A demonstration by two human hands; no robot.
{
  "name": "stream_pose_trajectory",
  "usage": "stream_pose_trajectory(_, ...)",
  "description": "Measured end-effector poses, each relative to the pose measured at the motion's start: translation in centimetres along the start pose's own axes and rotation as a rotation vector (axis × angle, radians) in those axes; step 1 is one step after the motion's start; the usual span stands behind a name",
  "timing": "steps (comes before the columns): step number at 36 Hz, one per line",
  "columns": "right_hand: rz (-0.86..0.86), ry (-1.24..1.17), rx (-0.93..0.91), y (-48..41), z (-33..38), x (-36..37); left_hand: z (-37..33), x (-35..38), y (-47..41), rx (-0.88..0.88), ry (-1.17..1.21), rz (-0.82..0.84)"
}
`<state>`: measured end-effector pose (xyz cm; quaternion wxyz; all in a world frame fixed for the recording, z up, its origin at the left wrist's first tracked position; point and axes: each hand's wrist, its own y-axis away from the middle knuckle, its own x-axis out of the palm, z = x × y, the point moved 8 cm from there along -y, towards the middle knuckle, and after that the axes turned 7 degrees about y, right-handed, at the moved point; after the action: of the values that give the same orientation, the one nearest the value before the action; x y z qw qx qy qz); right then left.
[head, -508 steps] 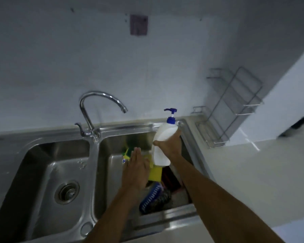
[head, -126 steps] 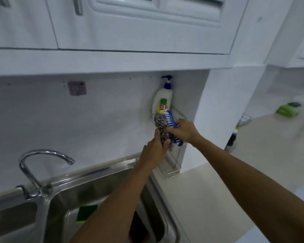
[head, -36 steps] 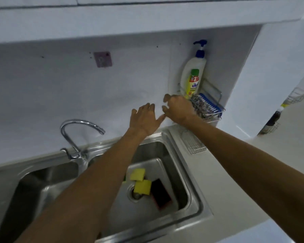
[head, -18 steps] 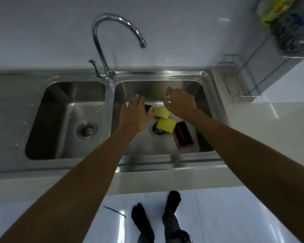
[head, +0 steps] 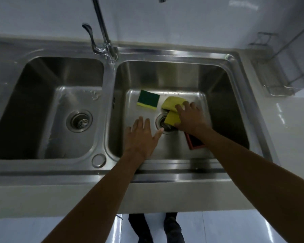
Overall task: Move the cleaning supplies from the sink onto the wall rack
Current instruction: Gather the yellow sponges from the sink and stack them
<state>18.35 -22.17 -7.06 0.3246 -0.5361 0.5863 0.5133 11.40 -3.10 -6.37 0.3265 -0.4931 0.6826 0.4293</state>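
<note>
Reaching w/ right hand [head: 191,118], fingers spread on yellow sponges [head: 172,109], not gripping yet; left hand [head: 142,135] open, empty. Risk: one sponge slips out, lands on drain [head: 162,124].

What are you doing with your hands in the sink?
A person is clearing sponges out of the right sink basin. The right hand is pressed on two yellow sponges by the drain, about to pick them up. The left hand hovers open beside it, holding nothing. A green sponge lies farther back, and a red-edged pad pokes out under the right wrist. The wall rack is at the right.
</note>
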Motion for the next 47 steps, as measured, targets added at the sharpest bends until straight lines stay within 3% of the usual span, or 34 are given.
stream_pose_trajectory(6, -0.003, 0.060, -0.049, -3.7, 1.4, 3.3, 0.3, 0.5, -0.7, 0.009, 0.020, -0.028)
stream_pose_trajectory(11, -0.040, -0.147, 0.049, -6.1, -0.2, 3.3, -0.1, 0.0, -0.5, 0.030, -0.003, -0.059)
stream_pose_trajectory(17, 0.084, -0.260, 0.093, -8.2, -2.3, 4.2, 0.0, -0.2, -0.3, 0.003, 0.002, -0.038)
stream_pose_trajectory(24, -0.200, -0.398, 0.091, -5.3, -3.6, 1.3, 0.1, -0.2, -0.1, -0.012, 0.001, -0.011)
stream_pose_trajectory(35, -0.121, 0.003, -0.273, -0.7, 2.1, 3.8, 0.1, -0.2, 0.0, -0.028, 0.021, 0.014)
stream_pose_trajectory(47, -0.011, 0.106, -0.154, -1.5, 1.8, 5.5, 0.1, -0.1, -0.1, -0.021, 0.031, -0.007)
